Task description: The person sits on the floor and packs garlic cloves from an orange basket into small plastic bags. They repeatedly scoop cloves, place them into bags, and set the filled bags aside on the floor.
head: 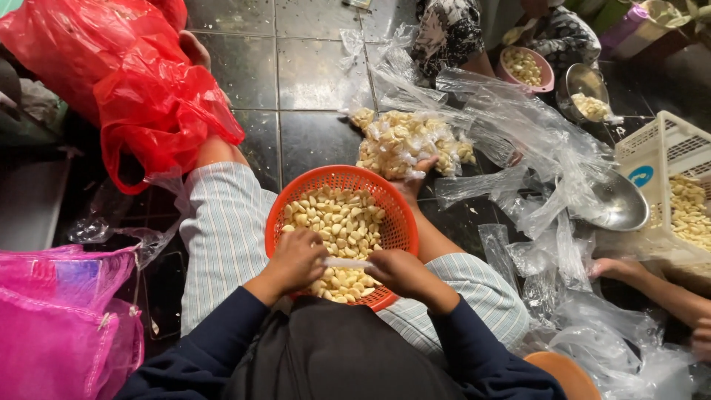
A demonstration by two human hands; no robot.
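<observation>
An orange plastic basket (pixel 385 194) full of peeled garlic cloves (pixel 337 222) rests in my lap, between my striped trouser legs. My left hand (pixel 296 259) and my right hand (pixel 396 270) meet over the near rim of the basket. Between them they pinch a small clear plastic bag (pixel 346 262), each hand gripping one end. Past the basket's far rim, a clear bag packed with garlic cloves (pixel 404 141) lies on the dark tiled floor.
A red plastic bag (pixel 141 89) lies far left and pink mesh sacks (pixel 59 318) near left. Loose clear bags (pixel 533 148), a steel bowl (pixel 618 204) and a white crate of garlic (pixel 666 178) sit right. Another person's hand (pixel 615 268) reaches in; someone sits beyond.
</observation>
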